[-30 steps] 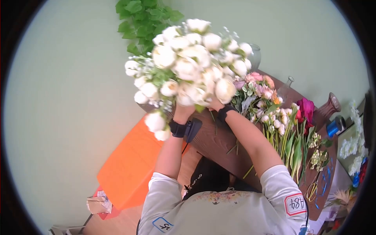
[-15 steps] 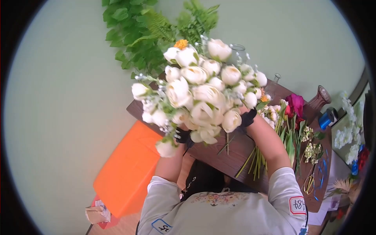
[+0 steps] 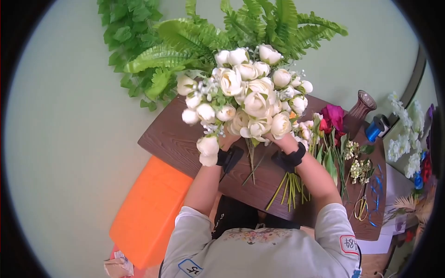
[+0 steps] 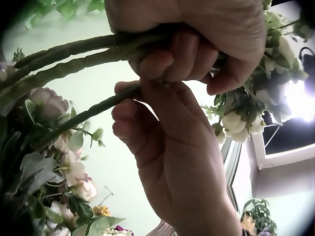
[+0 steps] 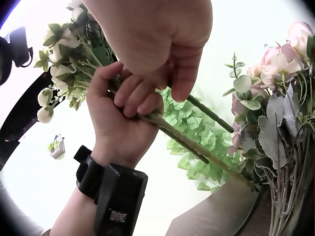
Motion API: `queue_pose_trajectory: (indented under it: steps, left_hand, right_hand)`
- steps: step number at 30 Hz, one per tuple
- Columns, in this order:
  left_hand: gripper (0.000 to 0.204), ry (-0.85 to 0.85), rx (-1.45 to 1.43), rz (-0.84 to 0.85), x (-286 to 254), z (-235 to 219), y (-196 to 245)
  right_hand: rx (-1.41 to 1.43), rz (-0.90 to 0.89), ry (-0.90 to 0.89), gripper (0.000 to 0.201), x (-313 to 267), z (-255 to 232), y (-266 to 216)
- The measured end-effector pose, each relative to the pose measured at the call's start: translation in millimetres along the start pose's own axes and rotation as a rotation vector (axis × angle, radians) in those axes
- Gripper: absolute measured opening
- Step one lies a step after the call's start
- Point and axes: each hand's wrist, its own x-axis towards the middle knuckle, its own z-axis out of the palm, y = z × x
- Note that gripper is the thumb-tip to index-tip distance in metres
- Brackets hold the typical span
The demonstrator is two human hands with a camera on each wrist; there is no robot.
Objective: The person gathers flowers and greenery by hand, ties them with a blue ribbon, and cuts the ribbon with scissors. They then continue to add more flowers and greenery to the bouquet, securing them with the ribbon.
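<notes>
A large bouquet of cream-white peony-like flowers [image 3: 256, 101] is held up over the table in the head view, its heads covering much of both hands. My left hand [image 5: 123, 110] grips a bundle of thick green stems [image 4: 64, 49], fingers curled round them just under the blooms. Close against it, my right hand [image 4: 170, 142] pinches a single stem [image 4: 93, 109] between thumb and fingers. Below the heads, stem ends [image 3: 251, 162] hang over the wood. A mixed bunch of pink and pale flowers [image 5: 268, 71] with grey-green leaves lies near the stems in the right wrist view.
On the dark wooden table [image 3: 167, 129], several cut stems [image 3: 292, 187], a magenta flower [image 3: 332, 118], a ribbed glass vase [image 3: 364, 104], a blue ribbon spool [image 3: 373, 129] and scissors [image 3: 361, 209] lie to the right. Fern fronds [image 3: 287, 30] rise behind. An orange box [image 3: 148, 204] stands front left.
The bouquet has come down and closer to the body, with both hands still on it. The view has tipped, so more fern shows behind and the table sits further left.
</notes>
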Motion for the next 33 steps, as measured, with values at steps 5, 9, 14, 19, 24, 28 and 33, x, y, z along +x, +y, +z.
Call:
queue_pose_trajectory:
  steps: [5, 9, 14, 19, 24, 28, 33]
  left_hand:
    - [0.034, -0.002, -0.17, -0.065, 15, 9, -10]
    - [0.034, 0.001, -0.305, -0.122, 2, 1, -11]
    - [0.035, 0.0, -0.479, -0.197, 4, 2, -18]
    - [0.035, -0.004, -0.656, -0.274, 21, 9, -28]
    - [0.036, -0.005, -0.834, -0.346, 17, 15, -35]
    - [0.036, -0.005, -0.976, -0.403, 9, 16, -40]
    - [0.031, -0.191, -0.279, -0.355, 11, 7, -26]
  right_hand:
    - [0.233, -0.029, -0.031, 0.026, 14, -55, -53]
    - [0.187, -0.06, -0.02, 0.026, 8, -46, -35]
    - [0.337, -0.017, 0.014, 0.026, 13, -61, -53]
    - [0.336, 0.14, -0.161, 0.027, 12, -64, -49]
    - [0.094, -0.09, -0.027, 0.032, 13, -66, -57]
    - [0.114, -0.083, -0.033, 0.033, 9, -57, -51]
    - [0.006, 0.006, -0.114, 0.035, 3, -47, -40]
